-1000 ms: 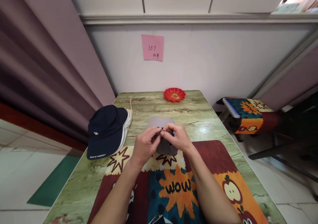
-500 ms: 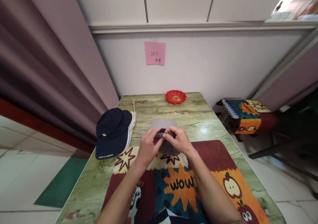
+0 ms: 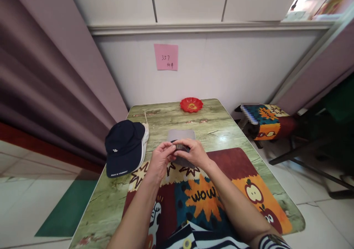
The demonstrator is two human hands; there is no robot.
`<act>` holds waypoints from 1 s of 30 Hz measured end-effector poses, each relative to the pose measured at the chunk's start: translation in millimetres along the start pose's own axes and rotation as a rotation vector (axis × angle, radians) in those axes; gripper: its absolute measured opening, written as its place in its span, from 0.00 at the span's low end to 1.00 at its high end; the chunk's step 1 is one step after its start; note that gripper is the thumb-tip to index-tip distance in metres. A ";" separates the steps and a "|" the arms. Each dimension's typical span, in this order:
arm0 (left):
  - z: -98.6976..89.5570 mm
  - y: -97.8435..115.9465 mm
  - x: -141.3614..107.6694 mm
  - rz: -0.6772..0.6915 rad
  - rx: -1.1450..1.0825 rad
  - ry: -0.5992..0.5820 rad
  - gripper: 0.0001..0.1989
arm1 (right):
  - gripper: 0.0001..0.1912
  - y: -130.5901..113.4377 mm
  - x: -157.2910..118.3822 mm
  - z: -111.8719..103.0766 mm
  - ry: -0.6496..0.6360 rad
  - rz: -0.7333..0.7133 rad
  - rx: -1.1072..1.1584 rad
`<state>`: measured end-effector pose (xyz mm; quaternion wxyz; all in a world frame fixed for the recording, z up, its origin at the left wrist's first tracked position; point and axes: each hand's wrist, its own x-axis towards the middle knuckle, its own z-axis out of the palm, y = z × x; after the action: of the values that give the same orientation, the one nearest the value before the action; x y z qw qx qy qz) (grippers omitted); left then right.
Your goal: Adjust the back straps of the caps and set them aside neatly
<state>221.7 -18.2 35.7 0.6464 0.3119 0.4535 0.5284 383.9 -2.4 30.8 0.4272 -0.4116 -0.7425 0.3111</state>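
Note:
A grey cap [image 3: 184, 162] lies in front of me at the far edge of the patterned mat, and its pale flat brim [image 3: 181, 133] points away from me. My left hand [image 3: 162, 155] pinches the left end of a dark band on the cap. From the other side, my right hand [image 3: 192, 152] grips the same band between thumb and fingers. A small shiny piece, perhaps a buckle [image 3: 181, 147], shows between the fingertips. Much of the cap is covered by my hands. A navy cap [image 3: 124, 146] rests to the left, stacked on a white one [image 3: 146, 134].
A red scalloped dish [image 3: 191, 105] stands at the back of the wood-patterned table [image 3: 163, 118]. The colourful mat [image 3: 229, 160] spreads under my forearms. On the wall hangs a pink note [image 3: 166, 57]. A stool with a patterned cover [image 3: 269, 122] stands to the right.
The view has shifted slightly. My right fingers now reach further over the band, and my left fingers have drawn together at its left end. The navy cap stays put.

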 end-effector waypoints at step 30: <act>3.3 -0.8 -8.4 0.107 0.083 -0.014 0.17 | 0.08 -18.3 -7.0 15.2 0.029 0.063 -0.275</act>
<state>224.8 -26.3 38.5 0.6068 0.3663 0.4531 0.5407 366.1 -18.9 36.3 0.3672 -0.4940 -0.7586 0.2139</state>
